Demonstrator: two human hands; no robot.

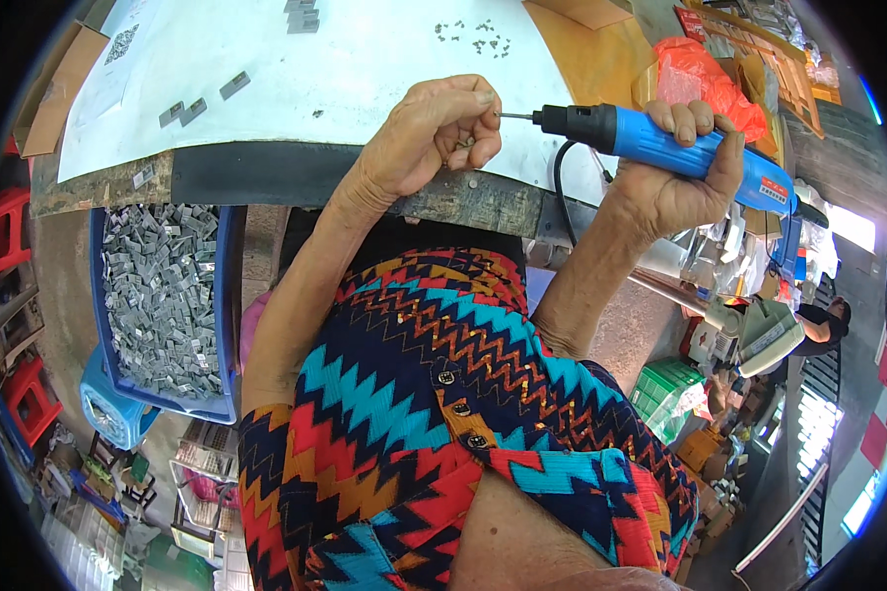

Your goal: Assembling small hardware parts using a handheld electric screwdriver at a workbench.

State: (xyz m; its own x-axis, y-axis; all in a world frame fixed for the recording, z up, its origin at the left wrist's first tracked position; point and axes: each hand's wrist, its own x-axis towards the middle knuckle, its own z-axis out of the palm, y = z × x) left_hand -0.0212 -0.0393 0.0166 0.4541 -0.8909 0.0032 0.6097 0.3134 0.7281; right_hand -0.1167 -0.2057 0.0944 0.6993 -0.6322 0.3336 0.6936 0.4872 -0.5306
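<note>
Shiny plastic, dull metal

Smooth blue plastic screwdriver (680,148) in right hand (675,187); matt white sheet (365,59) above left hand (434,133); grey metal bits (163,295) below-left.

Single head-worn fisheye view, steeply downward, close above both hands (434,133) at the white worktable (365,59) edge.

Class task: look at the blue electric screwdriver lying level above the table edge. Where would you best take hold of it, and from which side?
Grip the blue electric screwdriver around its thick blue plastic barrel, coming from the right, behind the black nose. The right hand wraps it there now. The barrel is long and round, so it probably fills the palm, and that keeps fingers clear of the thin metal bit, which points toward the left hand.
</note>
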